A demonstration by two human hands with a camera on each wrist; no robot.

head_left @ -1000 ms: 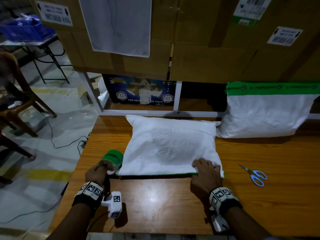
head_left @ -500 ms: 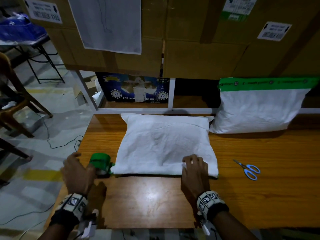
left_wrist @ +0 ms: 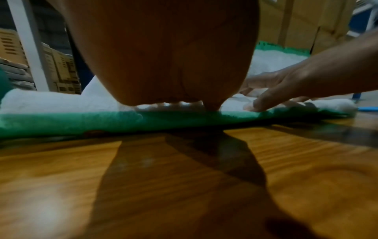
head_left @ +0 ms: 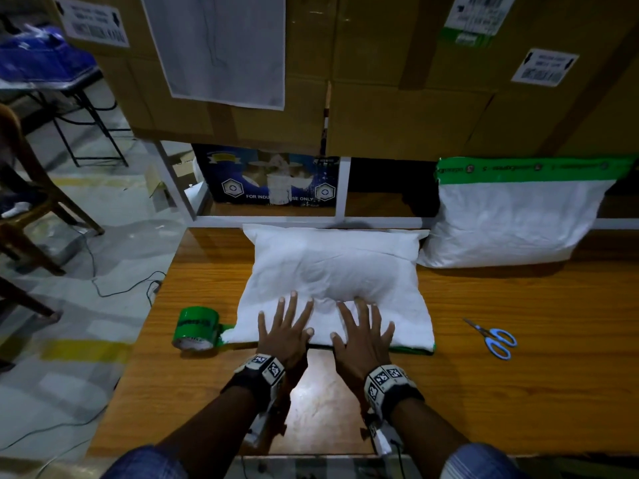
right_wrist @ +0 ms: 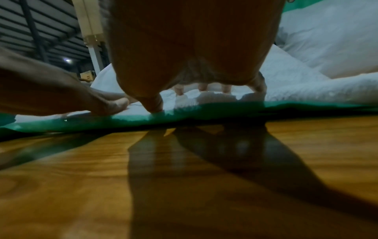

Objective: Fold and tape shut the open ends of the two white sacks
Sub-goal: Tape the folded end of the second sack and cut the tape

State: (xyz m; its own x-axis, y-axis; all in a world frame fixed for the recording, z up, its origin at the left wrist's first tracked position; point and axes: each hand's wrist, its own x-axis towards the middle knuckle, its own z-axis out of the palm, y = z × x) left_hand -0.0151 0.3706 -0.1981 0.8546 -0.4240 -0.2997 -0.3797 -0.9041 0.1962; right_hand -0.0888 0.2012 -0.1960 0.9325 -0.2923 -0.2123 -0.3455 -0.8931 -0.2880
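Note:
A white sack (head_left: pixel 332 271) lies flat on the wooden table (head_left: pixel 518 392), its near folded end edged with green tape (head_left: pixel 411 349). My left hand (head_left: pixel 287 323) and right hand (head_left: pixel 363 328) press side by side on that folded end, fingers spread and straight. The wrist views show the tape strip (left_wrist: pixel 81 119) (right_wrist: pixel 225 108) running under both palms. The green tape roll (head_left: pixel 197 328) stands at the sack's near left corner, still joined to the strip. A second white sack (head_left: pixel 511 219), taped green along its top, leans upright at the back right.
Blue-handled scissors (head_left: pixel 494 338) lie on the table right of the sack. Cardboard boxes (head_left: pixel 397 98) and a white-framed shelf (head_left: pixel 342 188) stand behind the table. The table's left edge drops to a floor with cables (head_left: pixel 114 288) and chairs (head_left: pixel 31 209).
My left hand let go of the tape roll and moved right onto the sack's folded end. My right hand slid left and flattened beside it.

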